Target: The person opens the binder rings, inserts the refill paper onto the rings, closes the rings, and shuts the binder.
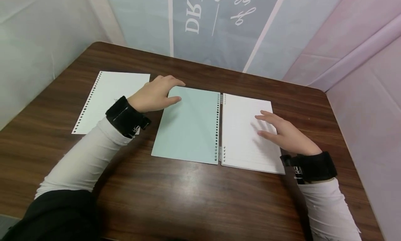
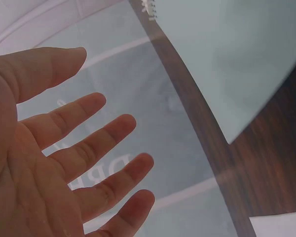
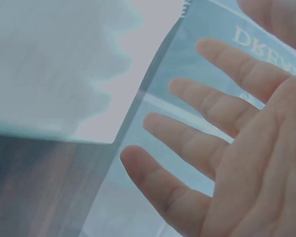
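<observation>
A ring-bound notebook lies spread flat on the table, its pale green cover side (image 1: 191, 126) on the left and its white pages (image 1: 241, 143) on the right. Small binder rings (image 1: 220, 154) show at the top and bottom of the fold between them. My left hand (image 1: 158, 94) hovers at the upper left corner of the green side, fingers loosely spread and holding nothing. Over the right edge of the white pages is my right hand (image 1: 288, 133), also relaxed and without anything in it. The left wrist view and right wrist view show both palms bare.
Left of the notebook lies a loose pale sheet (image 1: 109, 98) with punched holes down its left edge, partly hidden under my left forearm. The brown wooden table (image 1: 188, 199) ends at the back against a printed curtain (image 1: 206, 42). More cloth hangs along both sides.
</observation>
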The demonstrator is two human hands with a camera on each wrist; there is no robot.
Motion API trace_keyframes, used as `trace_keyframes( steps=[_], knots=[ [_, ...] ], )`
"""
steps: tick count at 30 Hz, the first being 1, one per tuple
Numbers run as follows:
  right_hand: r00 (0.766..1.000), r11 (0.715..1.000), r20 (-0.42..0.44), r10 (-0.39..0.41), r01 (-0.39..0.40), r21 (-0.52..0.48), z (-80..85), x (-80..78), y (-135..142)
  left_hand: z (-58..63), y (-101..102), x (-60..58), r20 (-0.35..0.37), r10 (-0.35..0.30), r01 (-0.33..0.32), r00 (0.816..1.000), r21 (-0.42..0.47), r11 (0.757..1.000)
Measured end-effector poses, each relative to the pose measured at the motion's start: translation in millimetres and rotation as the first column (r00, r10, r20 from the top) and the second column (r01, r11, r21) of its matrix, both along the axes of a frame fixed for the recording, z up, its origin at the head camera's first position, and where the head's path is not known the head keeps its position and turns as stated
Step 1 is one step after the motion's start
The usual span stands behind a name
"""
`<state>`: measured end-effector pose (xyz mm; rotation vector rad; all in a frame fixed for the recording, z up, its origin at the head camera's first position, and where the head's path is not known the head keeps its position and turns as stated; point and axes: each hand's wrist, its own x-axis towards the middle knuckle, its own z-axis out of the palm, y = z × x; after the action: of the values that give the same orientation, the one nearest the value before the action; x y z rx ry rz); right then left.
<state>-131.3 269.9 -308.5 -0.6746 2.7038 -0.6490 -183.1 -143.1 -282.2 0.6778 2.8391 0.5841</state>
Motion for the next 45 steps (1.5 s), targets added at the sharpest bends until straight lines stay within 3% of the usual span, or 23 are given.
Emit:
trace_keyframes(
  steps=[7, 17, 24, 32, 45],
  knots=[
    [1.000, 1.000, -0.017, 0.019, -0.019, -0.015, 7.1, -8.8, -15.2, -5.5, -17.3, 5.3, 0.008, 0.056, -0.056, 0.998, 0.012, 0.998],
    [0.998, 0.997, -0.053, 0.039, -0.042, -0.060, 13.0, -16.4, -42.4, -3.0, -33.5, 11.1, -0.019, 0.077, -0.075, 0.997, 0.074, 0.994],
    [0.999, 0.997, -0.034, 0.019, -0.022, -0.076, 20.7, -17.6, -57.1, -0.9, -42.6, 14.4, -0.002, 0.096, -0.096, 0.995, 0.072, 0.993],
    [0.997, 0.990, -0.051, 0.054, -0.060, -0.128, 26.8, -20.9, -73.1, -1.9, -57.6, 19.9, 0.023, 0.152, -0.153, 0.988, 0.055, 0.987],
    [0.992, 0.971, -0.085, 0.098, -0.114, -0.209, 38.4, -28.4, -109.2, 0.8, -77.1, 22.1, -0.033, 0.186, -0.181, 0.982, 0.124, 0.976]
  ],
)
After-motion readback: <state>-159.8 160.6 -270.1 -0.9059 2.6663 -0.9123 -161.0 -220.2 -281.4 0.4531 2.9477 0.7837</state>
